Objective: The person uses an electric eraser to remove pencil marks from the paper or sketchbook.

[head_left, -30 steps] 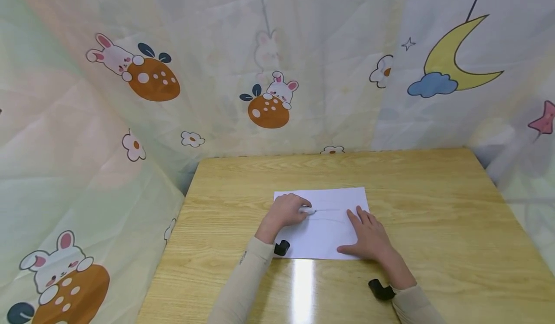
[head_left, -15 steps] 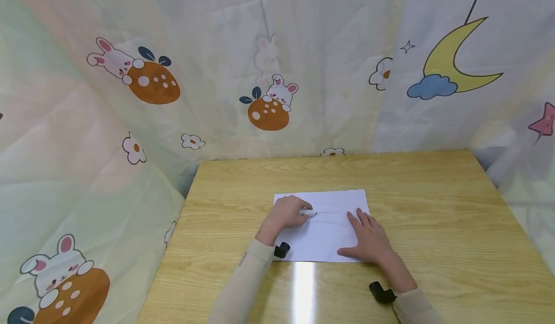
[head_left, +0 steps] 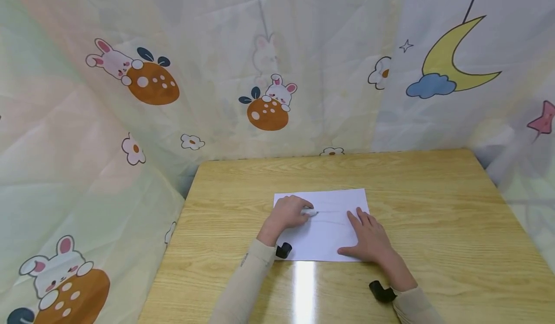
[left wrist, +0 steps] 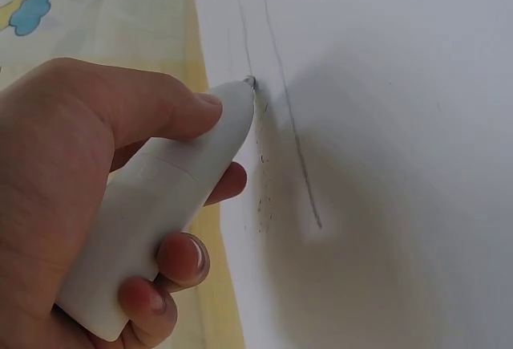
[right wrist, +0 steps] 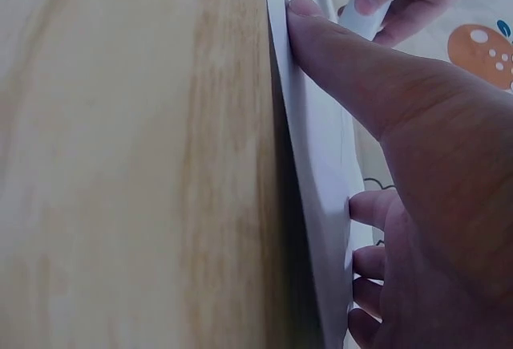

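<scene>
white pen-like tool (left wrist: 152, 196), lower centre of head view, in curled fingers of left hand (head_left: 287, 212), white sheet (head_left: 321, 242) beneath, thin grey lines (left wrist: 288, 108), right hand (head_left: 372, 237) on sheet's right side, fingers spread

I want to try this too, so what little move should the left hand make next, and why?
Perhaps the left hand should slide the white tool a little along the line toward the right hand. The tip is at that line's end, the line runs on ahead, and crumbs lie behind on the paper.
</scene>
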Demonstrator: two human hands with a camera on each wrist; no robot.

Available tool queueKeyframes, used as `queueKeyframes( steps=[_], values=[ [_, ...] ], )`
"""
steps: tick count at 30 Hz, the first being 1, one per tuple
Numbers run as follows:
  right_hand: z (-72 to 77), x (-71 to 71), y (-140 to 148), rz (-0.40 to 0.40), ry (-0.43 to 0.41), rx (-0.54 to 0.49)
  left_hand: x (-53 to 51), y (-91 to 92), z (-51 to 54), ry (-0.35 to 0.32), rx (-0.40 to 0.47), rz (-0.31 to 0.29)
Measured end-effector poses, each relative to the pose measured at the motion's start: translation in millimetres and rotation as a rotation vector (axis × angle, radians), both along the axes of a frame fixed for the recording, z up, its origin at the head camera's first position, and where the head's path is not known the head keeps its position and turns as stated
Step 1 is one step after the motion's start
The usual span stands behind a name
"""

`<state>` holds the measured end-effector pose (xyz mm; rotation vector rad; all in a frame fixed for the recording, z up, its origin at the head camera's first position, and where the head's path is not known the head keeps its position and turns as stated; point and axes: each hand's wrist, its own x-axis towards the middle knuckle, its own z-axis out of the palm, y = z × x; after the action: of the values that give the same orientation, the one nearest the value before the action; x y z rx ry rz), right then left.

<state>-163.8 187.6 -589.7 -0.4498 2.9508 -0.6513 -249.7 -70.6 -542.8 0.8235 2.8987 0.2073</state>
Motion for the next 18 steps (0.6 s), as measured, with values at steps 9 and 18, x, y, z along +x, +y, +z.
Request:
queueKeyframes(
  steps=[9,18],
  values=[
    [-0.5,3.7,1.0,-0.003,0.010,-0.020,1.9,0.5,-3.3,0.004,-0.005,0.006],
    [2.8,2.5,-0.3,-0.003,0.006,-0.024,-1.7,-4.4,-7.3,0.025,0.030,0.024]
  ],
)
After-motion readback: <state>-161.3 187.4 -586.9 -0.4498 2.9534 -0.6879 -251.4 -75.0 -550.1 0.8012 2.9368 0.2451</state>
